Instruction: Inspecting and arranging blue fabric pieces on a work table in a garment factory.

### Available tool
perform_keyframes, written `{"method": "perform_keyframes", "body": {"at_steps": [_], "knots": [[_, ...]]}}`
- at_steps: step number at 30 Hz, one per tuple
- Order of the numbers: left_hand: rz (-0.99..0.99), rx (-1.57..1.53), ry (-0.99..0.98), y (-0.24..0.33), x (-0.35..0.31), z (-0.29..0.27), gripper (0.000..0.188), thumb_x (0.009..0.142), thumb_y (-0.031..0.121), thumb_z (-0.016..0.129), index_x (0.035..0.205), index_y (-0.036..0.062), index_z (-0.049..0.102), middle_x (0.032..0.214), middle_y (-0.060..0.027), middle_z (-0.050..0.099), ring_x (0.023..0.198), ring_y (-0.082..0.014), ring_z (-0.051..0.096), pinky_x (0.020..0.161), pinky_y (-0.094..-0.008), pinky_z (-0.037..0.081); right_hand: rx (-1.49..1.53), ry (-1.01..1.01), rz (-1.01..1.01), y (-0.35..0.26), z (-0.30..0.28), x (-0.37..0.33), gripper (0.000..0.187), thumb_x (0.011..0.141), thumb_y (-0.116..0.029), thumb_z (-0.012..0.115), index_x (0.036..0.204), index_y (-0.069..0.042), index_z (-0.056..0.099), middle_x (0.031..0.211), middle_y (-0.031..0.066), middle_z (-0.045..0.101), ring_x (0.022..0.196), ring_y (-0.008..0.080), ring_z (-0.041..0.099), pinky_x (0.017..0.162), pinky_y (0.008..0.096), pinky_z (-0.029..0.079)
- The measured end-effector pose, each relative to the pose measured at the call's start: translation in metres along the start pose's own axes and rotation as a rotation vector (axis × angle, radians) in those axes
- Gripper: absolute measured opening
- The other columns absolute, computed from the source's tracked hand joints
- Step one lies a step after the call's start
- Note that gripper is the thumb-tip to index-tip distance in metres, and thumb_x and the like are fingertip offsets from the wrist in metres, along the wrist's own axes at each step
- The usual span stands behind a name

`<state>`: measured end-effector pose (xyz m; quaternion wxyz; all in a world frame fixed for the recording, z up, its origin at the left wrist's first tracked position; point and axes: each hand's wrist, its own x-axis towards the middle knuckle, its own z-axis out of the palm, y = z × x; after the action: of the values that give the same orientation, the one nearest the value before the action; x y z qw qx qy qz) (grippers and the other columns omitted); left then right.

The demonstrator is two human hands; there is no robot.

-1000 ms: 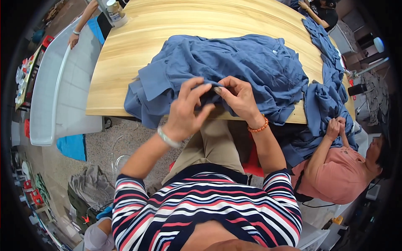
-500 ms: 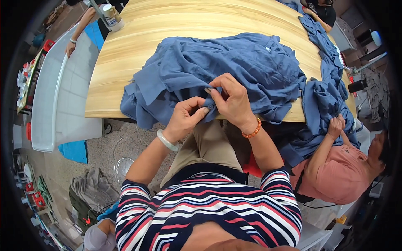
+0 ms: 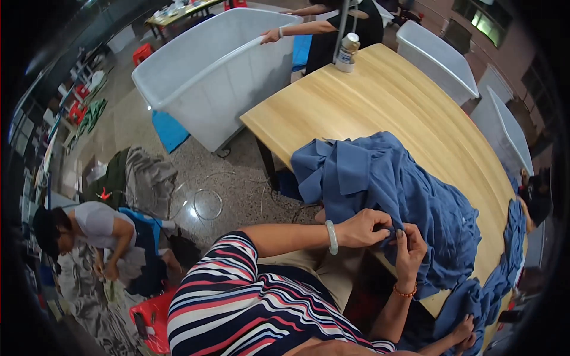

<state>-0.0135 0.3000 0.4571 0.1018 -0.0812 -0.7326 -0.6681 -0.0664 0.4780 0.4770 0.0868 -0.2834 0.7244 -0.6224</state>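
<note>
A crumpled slate-blue shirt (image 3: pixel 386 163) lies heaped on the near edge of the wooden table, a flat collar-like flap at its left end. Its front edge hangs over the table's rim. My left hand (image 3: pixel 363 229), with a pale bangle at the wrist, pinches that hanging edge. Right beside it, my right hand (image 3: pixel 409 252), above an orange bead bracelet, grips the same bit of cloth between thumb and fingers. The fingertips of both hands nearly meet, and whatever small detail lies between them is hidden.
The light wooden table (image 3: pixel 320 98) carries a bottle (image 3: pixel 348 50) at its far corner. A person's hand (image 3: pixel 272 35) rests on a large white tub (image 3: pixel 219 71) beyond. More blue cloth (image 3: pixel 469 302) lies to the right by another worker's hands. A seated person (image 3: pixel 107 237) works at left.
My view has swung to the left, so the table and shirt sit farther right in the picture and the tub shows whole. Both hands still pinch the shirt's edge.
</note>
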Motion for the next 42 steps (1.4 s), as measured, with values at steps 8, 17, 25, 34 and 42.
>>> {"method": "perform_keyframes", "body": {"at_steps": [8, 17, 25, 34, 42], "knots": [[-0.041, -0.041, 0.022, 0.001, 0.004, -0.008, 0.021, 0.079, 0.015, 0.061, 0.083, -0.0054, 0.059, 0.072, -0.0195, 0.060, 0.067, -0.0279, 0.060, 0.065, -0.0380, 0.047, -0.104, -0.108, -0.015, -0.013, -0.003, 0.002, 0.016, 0.089, 0.012, 0.056, 0.102, 0.004, 0.060, 0.094, 0.0015, 0.056, 0.083, 0.0072, 0.057, 0.075, 0.0198, 0.046], [0.371, 0.304, 0.302, -0.014, -0.003, -0.004, 0.025, 0.074, 0.008, 0.070, 0.095, 0.0047, 0.057, 0.105, -0.0127, 0.058, 0.096, -0.0315, 0.057, 0.081, -0.0388, 0.043, -0.608, -0.061, -0.242, -0.023, 0.009, 0.004, 0.018, 0.079, 0.011, 0.064, 0.095, 0.002, 0.061, 0.086, 0.0134, 0.062, 0.072, 0.0251, 0.062, 0.064, 0.0299, 0.048], [0.220, -0.108, -0.040, -0.019, 0.008, -0.022, 0.018, 0.072, 0.002, 0.066, 0.089, -0.0004, 0.061, 0.086, -0.0168, 0.066, 0.076, -0.0329, 0.064, 0.067, -0.0385, 0.050, -0.627, -0.125, -0.223, -0.036, 0.016, 0.007, 0.021, 0.079, 0.011, 0.062, 0.099, 0.004, 0.062, 0.085, 0.0106, 0.062, 0.074, 0.0172, 0.063, 0.066, 0.0262, 0.049], [0.257, -0.174, 0.078, -0.028, 0.008, -0.025, 0.016, 0.072, 0.006, 0.065, 0.086, -0.0023, 0.063, 0.073, -0.0148, 0.065, 0.067, -0.0269, 0.063, 0.062, -0.0371, 0.049, -0.516, -0.132, 0.133, -0.044, 0.021, 0.010, 0.011, 0.094, 0.004, 0.056, 0.104, 0.005, 0.062, 0.082, 0.0013, 0.063, 0.069, 0.0046, 0.059, 0.064, 0.0182, 0.048], [0.145, -0.643, -0.165, -0.052, 0.011, -0.032, 0.014, 0.077, 0.005, 0.072, 0.083, -0.0057, 0.065, 0.069, -0.0089, 0.067, 0.057, -0.0123, 0.065, 0.051, -0.0248, 0.051, -0.730, -0.234, 0.006, -0.041, 0.028, 0.009, 0.008, 0.098, -0.003, 0.057, 0.098, 0.003, 0.062, 0.074, -0.0003, 0.059, 0.064, 0.0044, 0.056, 0.059, 0.0191, 0.045]]}}
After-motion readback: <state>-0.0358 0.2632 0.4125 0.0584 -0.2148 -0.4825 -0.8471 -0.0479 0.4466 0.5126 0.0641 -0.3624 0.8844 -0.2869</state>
